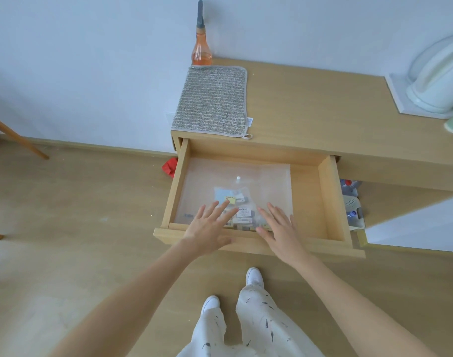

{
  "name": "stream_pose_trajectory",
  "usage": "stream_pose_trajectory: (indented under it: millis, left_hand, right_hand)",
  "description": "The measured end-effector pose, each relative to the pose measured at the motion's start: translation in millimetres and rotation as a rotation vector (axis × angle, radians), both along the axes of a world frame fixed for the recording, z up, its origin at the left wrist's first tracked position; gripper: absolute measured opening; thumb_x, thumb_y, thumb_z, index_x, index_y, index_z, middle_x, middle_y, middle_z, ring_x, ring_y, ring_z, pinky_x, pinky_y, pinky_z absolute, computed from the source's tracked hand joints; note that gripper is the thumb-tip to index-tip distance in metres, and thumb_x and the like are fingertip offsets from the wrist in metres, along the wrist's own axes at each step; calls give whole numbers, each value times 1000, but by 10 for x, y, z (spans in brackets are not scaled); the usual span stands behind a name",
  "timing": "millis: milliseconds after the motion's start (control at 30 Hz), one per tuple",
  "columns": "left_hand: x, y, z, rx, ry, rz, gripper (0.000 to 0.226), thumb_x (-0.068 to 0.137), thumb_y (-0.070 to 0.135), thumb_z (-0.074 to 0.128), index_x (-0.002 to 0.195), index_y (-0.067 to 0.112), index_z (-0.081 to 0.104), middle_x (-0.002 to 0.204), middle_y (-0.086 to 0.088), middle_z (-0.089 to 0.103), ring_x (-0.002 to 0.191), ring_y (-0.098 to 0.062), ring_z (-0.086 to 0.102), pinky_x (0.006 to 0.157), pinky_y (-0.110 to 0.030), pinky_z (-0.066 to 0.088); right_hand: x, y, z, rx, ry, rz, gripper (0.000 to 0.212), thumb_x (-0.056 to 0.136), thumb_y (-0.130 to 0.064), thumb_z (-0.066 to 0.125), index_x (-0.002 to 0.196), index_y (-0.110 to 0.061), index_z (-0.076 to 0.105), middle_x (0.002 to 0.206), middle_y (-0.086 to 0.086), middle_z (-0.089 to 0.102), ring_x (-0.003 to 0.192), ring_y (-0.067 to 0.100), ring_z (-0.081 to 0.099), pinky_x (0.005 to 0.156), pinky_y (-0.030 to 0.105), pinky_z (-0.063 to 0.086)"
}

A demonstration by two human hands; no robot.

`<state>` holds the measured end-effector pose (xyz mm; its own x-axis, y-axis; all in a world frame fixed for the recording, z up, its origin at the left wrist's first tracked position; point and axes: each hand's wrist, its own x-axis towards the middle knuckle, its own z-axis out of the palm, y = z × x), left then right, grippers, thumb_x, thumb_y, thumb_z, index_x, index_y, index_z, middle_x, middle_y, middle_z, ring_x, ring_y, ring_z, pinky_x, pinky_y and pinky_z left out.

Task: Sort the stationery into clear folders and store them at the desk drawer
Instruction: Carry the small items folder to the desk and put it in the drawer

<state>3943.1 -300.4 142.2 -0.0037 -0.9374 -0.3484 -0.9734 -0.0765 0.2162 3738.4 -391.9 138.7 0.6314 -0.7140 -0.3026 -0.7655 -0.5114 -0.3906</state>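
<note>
While the drawer (331, 197) stands pulled out, your left hand (207, 228) and right hand (279, 228) hover flat over its front edge, fingers (217, 207) spread apart and straight, gripping nothing. Clear folder (271, 181) with stationery (239, 210) lies flat inside the drawer. Grey mat (212, 99) and orange bottle (201, 51) on tabletop (323, 106).

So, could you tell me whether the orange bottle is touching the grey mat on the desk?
Cannot tell. In the head view the orange bottle stands directly behind the grey mat; no gap shows.
</note>
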Motion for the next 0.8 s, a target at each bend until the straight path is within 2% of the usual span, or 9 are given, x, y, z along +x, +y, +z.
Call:
stream_pose_trajectory:
  millis: [33, 133, 233, 300, 467, 533, 633, 733, 800]
  left_hand:
    - [0, 23, -2, -13, -18, -27, 78, 92, 60, 40, 150, 34, -5, 159, 2, -9, 146, -22, -5, 117, -43, -2]
    - [2, 43, -8, -26, -46, -73, 76, 92, 58, 39, 149, 36, -7, 159, 0, -9, 146, -23, -6, 117, -44, -3]
    - [44, 12, -7, -23, -71, -124, 75, 92, 57, 43, 148, 40, -4, 159, 0, -10, 146, -24, -6, 116, -44, -2]
    - [100, -22, 5, -19, -92, -144, 80, 89, 57, 47, 148, 40, -4, 158, 0, -11, 146, -25, -5, 116, -45, -2]
    - [66, -138, 97, -80, -216, -325, 82, 90, 52, 51, 149, 39, -5, 158, -1, -13, 146, -25, -8, 116, -45, -6]
    - [55, -168, 97, -129, -239, -334, 82, 89, 50, 54, 149, 39, -1, 158, -3, -11, 146, -27, -8, 115, -45, -8]
    - [74, -189, 103, -182, -258, -279, 85, 79, 50, 67, 148, 37, 20, 158, -8, 10, 145, -32, 10, 113, -49, 3]
    - [72, -269, 85, -189, -304, -201, 90, 62, 50, 82, 140, 33, 42, 150, -11, 35, 136, -34, 35, 108, -53, 27]
    - [65, -344, 107, -167, -309, -149, 87, 64, 48, 81, 140, 33, 42, 150, -12, 35, 136, -34, 35, 108, -53, 29]
  right_hand:
    - [-49, 41, 3, -10, -4, -14, 98, 67, -84, -12, 149, -36, 13, 159, -8, 0, 146, 13, -3, 116, 44, -1]
    - [-163, 131, -12, -38, 25, -35, 97, 66, -85, -10, 149, -38, 9, 158, -11, -6, 146, 12, -6, 115, 46, 1]
    - [-259, 152, -23, -66, 82, -1, 73, 87, -70, 28, 149, -37, 10, 158, -7, -3, 147, 16, -2, 115, 48, 4]
    - [-276, 129, -11, -82, 50, -20, 70, 90, -53, 48, 149, -34, 15, 159, -5, 2, 147, 18, 1, 115, 48, 5]
    - [-220, 69, 41, -165, 77, 12, 77, 80, -50, 62, 147, -28, 29, 157, 0, 15, 146, 21, 14, 114, 49, 5]
    - [-213, 46, 8, -208, 82, 4, 80, 69, -52, 71, 139, -24, 45, 150, 5, 35, 138, 27, 35, 109, 55, 22]
    - [-197, -3, -45, -238, 111, -25, 77, 63, -59, 67, 130, -24, 52, 138, 8, 51, 124, 28, 52, 97, 58, 37]
    - [-132, -108, -54, -288, 87, -35, 73, 64, -57, 67, 128, -22, 57, 136, 9, 53, 123, 29, 53, 97, 59, 37]
    - [-69, -215, -54, -317, 72, -40, 72, 63, -54, 72, 125, -20, 60, 134, 11, 55, 121, 31, 55, 96, 60, 37]
